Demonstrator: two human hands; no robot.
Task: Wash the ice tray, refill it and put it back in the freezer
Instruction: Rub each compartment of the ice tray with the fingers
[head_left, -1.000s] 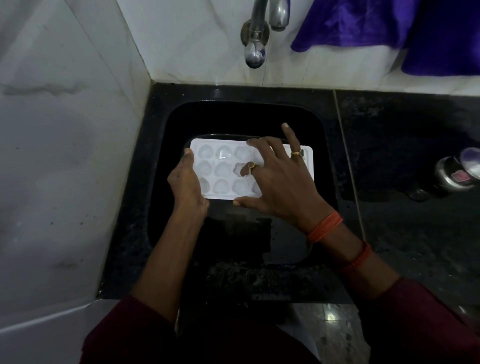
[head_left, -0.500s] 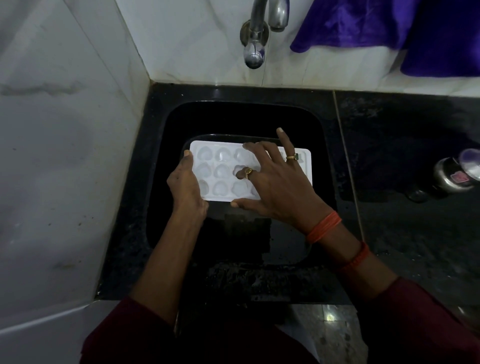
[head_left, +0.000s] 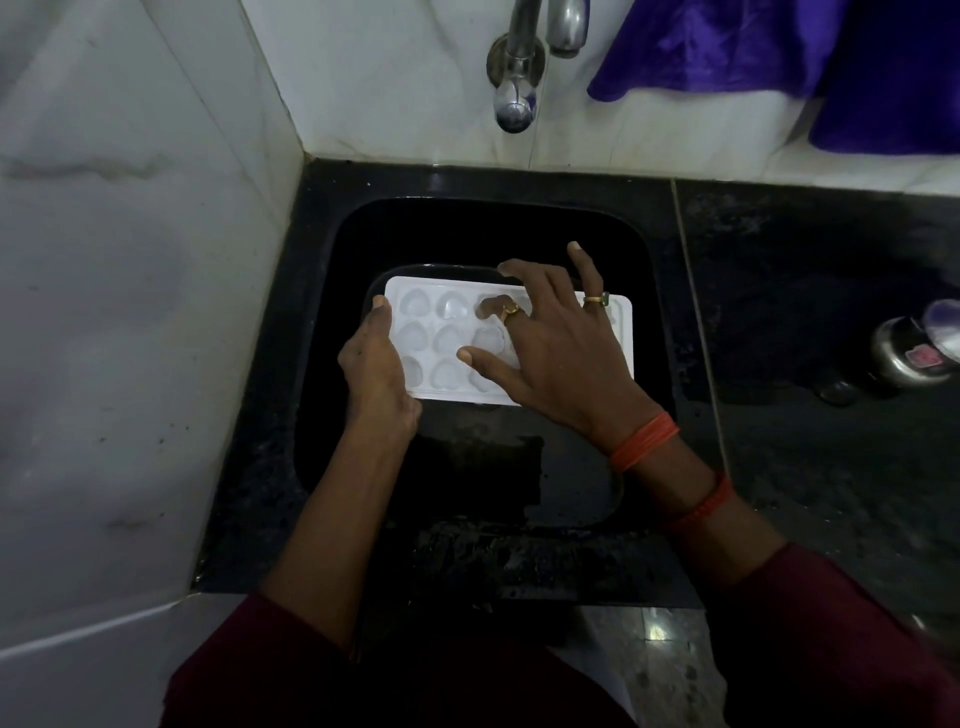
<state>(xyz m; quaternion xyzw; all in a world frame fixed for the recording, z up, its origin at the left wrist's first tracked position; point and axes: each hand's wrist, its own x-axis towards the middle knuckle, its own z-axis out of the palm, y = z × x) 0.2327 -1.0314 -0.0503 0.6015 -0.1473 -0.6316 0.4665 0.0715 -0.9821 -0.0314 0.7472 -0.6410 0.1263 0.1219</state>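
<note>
The washing step is in hand. The ice tray (head_left: 447, 338) lies flat and low inside the black sink (head_left: 467, 234), its long side running left to right, under and a little nearer than the tap (head_left: 514, 78), from which no stream of water shows.

The left hand (head_left: 376, 369) has its grip closed on the tray's left end, thumb on the top rim, holding it steady. The right hand (head_left: 556, 353) has no grip on anything: it is spread over the middle and right of the tray, with its index finger (head_left: 493, 304) bent down into one cell of the far row, which reads as rubbing the cells out one by one.

The uncovered cells on the left hold no ice; in this dim light it is hard to say whether they hold a film of water.

A rinse under the tap would come next, so one hand must free itself to open it while the other holds the tray level.

On the dark surface (head_left: 805, 312) to the right stands a steel container (head_left: 904, 358), its contents out of sight.
</note>
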